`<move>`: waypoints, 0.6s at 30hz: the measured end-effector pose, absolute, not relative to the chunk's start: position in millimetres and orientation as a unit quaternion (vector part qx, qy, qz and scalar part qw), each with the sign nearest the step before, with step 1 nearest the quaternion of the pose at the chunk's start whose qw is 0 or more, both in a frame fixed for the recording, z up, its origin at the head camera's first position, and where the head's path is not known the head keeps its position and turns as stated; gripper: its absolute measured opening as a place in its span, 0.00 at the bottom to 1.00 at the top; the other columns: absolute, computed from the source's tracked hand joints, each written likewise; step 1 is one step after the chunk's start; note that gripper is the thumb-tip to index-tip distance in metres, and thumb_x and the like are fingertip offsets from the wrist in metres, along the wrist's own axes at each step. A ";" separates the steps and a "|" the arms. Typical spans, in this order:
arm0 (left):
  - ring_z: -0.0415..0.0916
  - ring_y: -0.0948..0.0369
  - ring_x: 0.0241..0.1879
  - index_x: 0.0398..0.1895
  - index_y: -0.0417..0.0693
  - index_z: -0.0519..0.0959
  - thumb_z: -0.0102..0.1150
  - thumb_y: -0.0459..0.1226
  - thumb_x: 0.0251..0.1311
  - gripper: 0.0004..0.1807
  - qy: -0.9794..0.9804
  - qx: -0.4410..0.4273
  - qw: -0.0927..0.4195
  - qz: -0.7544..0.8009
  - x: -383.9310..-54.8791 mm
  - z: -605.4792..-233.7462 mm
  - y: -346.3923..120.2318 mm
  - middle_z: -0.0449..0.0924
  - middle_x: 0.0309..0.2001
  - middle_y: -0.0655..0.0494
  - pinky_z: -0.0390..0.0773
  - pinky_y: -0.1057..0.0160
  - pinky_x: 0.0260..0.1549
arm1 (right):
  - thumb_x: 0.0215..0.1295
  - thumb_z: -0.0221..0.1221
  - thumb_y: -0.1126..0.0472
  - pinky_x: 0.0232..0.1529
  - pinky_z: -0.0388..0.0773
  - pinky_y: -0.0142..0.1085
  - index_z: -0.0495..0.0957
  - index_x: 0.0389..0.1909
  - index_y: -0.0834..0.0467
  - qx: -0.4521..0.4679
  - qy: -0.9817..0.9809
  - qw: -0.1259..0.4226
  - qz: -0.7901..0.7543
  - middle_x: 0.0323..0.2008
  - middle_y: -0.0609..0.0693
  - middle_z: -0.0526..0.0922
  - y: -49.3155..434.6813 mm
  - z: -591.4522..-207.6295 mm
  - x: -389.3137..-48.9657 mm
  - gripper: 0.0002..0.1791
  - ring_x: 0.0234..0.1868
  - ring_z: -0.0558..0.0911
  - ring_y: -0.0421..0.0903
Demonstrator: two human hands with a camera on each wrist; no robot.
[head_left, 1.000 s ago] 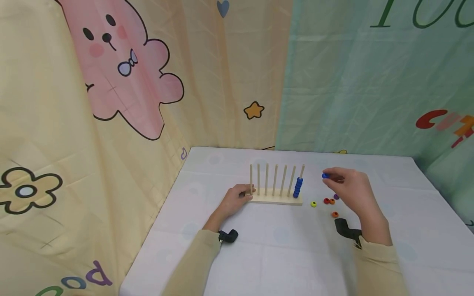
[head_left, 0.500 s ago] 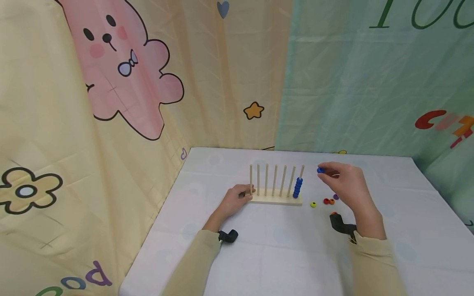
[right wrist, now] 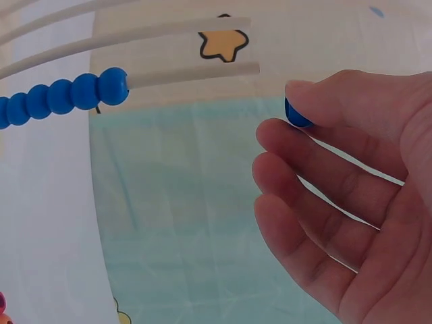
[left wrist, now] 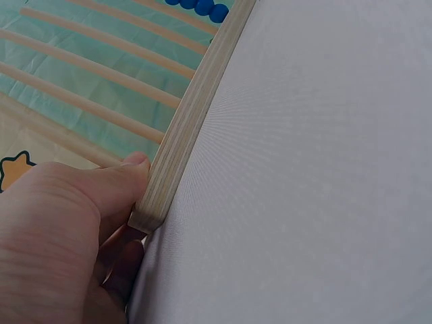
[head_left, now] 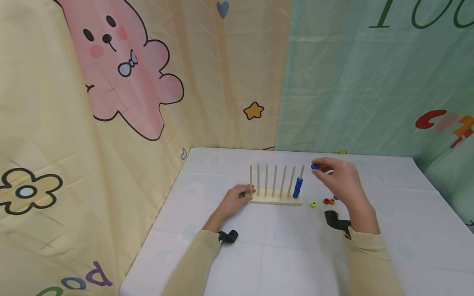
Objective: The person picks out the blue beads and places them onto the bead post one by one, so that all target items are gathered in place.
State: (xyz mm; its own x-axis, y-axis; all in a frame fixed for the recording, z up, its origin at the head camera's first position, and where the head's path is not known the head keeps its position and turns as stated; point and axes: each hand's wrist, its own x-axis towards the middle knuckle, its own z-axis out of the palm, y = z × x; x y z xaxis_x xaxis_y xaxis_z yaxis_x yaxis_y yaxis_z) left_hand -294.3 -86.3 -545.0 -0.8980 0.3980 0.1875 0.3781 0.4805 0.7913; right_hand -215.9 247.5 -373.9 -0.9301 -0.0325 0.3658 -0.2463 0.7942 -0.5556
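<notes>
A wooden peg rack (head_left: 274,198) with several upright pegs stands on the table. Its rightmost peg carries a stack of blue beads (head_left: 298,188), and the top of that peg is bare. My left hand (head_left: 233,200) grips the left end of the base; in the left wrist view the thumb (left wrist: 125,182) lies on top of the base and fingers curl below its end. My right hand (head_left: 341,177) pinches a blue bead (right wrist: 297,115) between thumb and fingertips, just right of the rightmost peg's tip and apart from it. The other pegs hold no beads.
Loose beads lie on the white table (head_left: 274,255) right of the rack: a yellow bead (head_left: 313,204), a red bead (head_left: 326,201), an orange bead (head_left: 332,202) and a purple bead (head_left: 335,197), partly hidden. Printed curtains (head_left: 222,74) rise behind and at the left.
My right hand has moved left and slightly up with the blue bead, closer to the rightmost peg's tip. The left hand and the rack have stayed put.
</notes>
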 end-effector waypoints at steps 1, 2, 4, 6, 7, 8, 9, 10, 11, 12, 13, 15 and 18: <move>0.72 0.60 0.62 0.59 0.52 0.83 0.64 0.38 0.68 0.17 0.860 0.226 0.012 0.457 -294.5 -545.2 -86.3 0.80 0.57 0.62 0.72 0.57 0.59 | 0.66 0.68 0.58 0.38 0.83 0.51 0.84 0.54 0.57 0.075 -0.931 0.171 0.313 0.39 0.54 0.87 246.5 -373.7 -216.5 0.17 0.42 0.83 0.54; 0.72 0.61 0.62 0.59 0.52 0.83 0.64 0.38 0.68 0.17 0.859 0.226 0.013 0.459 -294.7 -545.3 -86.3 0.81 0.57 0.62 0.73 0.58 0.59 | 0.66 0.67 0.58 0.38 0.83 0.51 0.84 0.54 0.57 0.075 -0.931 0.172 0.314 0.39 0.54 0.87 245.4 -373.7 -217.3 0.17 0.42 0.83 0.54; 0.71 0.62 0.62 0.57 0.53 0.83 0.64 0.38 0.68 0.16 0.859 0.226 0.013 0.460 -294.9 -545.2 -86.0 0.80 0.57 0.63 0.72 0.59 0.59 | 0.66 0.67 0.59 0.39 0.83 0.51 0.84 0.54 0.58 0.077 -0.930 0.173 0.316 0.39 0.54 0.86 243.3 -373.8 -218.9 0.16 0.42 0.82 0.54; 0.71 0.62 0.62 0.57 0.54 0.83 0.64 0.38 0.68 0.15 0.859 0.225 0.013 0.459 -295.4 -545.4 -85.9 0.80 0.57 0.64 0.72 0.59 0.59 | 0.66 0.67 0.60 0.39 0.83 0.51 0.84 0.54 0.58 0.079 -0.929 0.175 0.316 0.38 0.54 0.86 241.6 -373.8 -220.8 0.16 0.42 0.82 0.54; 0.71 0.62 0.62 0.56 0.54 0.83 0.64 0.38 0.68 0.15 0.859 0.225 0.012 0.460 -295.5 -545.5 -85.9 0.81 0.57 0.64 0.72 0.59 0.59 | 0.67 0.67 0.60 0.39 0.83 0.51 0.84 0.54 0.58 0.080 -0.929 0.175 0.316 0.38 0.54 0.86 240.7 -374.2 -221.7 0.16 0.42 0.82 0.54; 0.71 0.63 0.62 0.56 0.54 0.83 0.64 0.37 0.68 0.15 0.859 0.225 0.011 0.459 -295.7 -545.6 -85.7 0.81 0.57 0.65 0.72 0.59 0.59 | 0.67 0.67 0.60 0.39 0.83 0.51 0.84 0.54 0.58 0.082 -0.928 0.176 0.317 0.39 0.54 0.86 240.0 -374.8 -222.8 0.16 0.42 0.82 0.54; 0.71 0.63 0.62 0.56 0.54 0.84 0.64 0.37 0.68 0.15 0.859 0.226 0.011 0.460 -295.8 -545.6 -85.6 0.81 0.57 0.65 0.72 0.59 0.59 | 0.67 0.67 0.60 0.39 0.83 0.51 0.84 0.53 0.58 0.083 -0.928 0.176 0.316 0.39 0.54 0.86 239.4 -375.7 -224.0 0.16 0.42 0.82 0.54; 0.71 0.63 0.62 0.56 0.54 0.84 0.64 0.37 0.67 0.15 0.859 0.225 0.010 0.459 -295.8 -545.8 -85.5 0.81 0.57 0.65 0.72 0.59 0.59 | 0.67 0.67 0.60 0.39 0.83 0.51 0.84 0.53 0.59 0.084 -0.929 0.176 0.316 0.39 0.54 0.86 238.9 -376.4 -225.0 0.16 0.42 0.82 0.54; 0.71 0.63 0.62 0.56 0.55 0.84 0.64 0.38 0.67 0.15 0.860 0.225 0.010 0.459 -295.8 -546.0 -85.4 0.81 0.57 0.65 0.72 0.59 0.59 | 0.67 0.67 0.61 0.39 0.83 0.51 0.84 0.53 0.58 0.085 -0.929 0.175 0.316 0.39 0.54 0.86 238.3 -377.0 -226.0 0.16 0.42 0.82 0.54; 0.71 0.62 0.62 0.55 0.54 0.84 0.64 0.38 0.67 0.14 0.859 0.226 0.009 0.459 -295.7 -546.2 -85.4 0.81 0.57 0.65 0.72 0.59 0.59 | 0.67 0.67 0.61 0.39 0.83 0.51 0.84 0.53 0.58 0.085 -0.929 0.174 0.316 0.39 0.54 0.86 237.9 -377.8 -226.9 0.15 0.42 0.82 0.54; 0.71 0.62 0.62 0.55 0.54 0.84 0.64 0.38 0.67 0.14 0.859 0.226 0.010 0.459 -295.5 -546.1 -85.4 0.80 0.58 0.65 0.72 0.59 0.59 | 0.67 0.67 0.61 0.39 0.83 0.51 0.84 0.53 0.58 0.086 -0.929 0.173 0.316 0.39 0.54 0.86 237.5 -378.3 -227.7 0.15 0.42 0.82 0.54; 0.71 0.61 0.63 0.55 0.54 0.84 0.64 0.38 0.67 0.14 0.858 0.227 0.010 0.460 -295.2 -546.0 -85.5 0.80 0.58 0.64 0.72 0.58 0.59 | 0.66 0.67 0.61 0.39 0.83 0.51 0.84 0.53 0.58 0.086 -0.929 0.172 0.315 0.39 0.54 0.86 236.8 -379.2 -229.1 0.15 0.42 0.82 0.54; 0.71 0.60 0.63 0.57 0.54 0.83 0.64 0.39 0.68 0.15 0.858 0.227 0.008 0.460 -294.5 -545.6 -86.4 0.80 0.58 0.63 0.72 0.56 0.59 | 0.66 0.67 0.62 0.39 0.83 0.50 0.84 0.53 0.58 0.088 -0.930 0.172 0.314 0.40 0.54 0.86 236.1 -380.2 -230.7 0.15 0.42 0.82 0.53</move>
State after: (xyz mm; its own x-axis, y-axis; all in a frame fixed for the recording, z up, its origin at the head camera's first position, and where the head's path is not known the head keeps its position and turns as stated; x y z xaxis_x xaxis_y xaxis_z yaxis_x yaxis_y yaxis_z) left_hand -294.5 -86.4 -545.6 -0.8968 0.3971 0.1950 0.3823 0.4741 0.7931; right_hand -230.7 236.1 -380.2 -0.9250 -0.0564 0.3758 -0.2725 0.7876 -0.5526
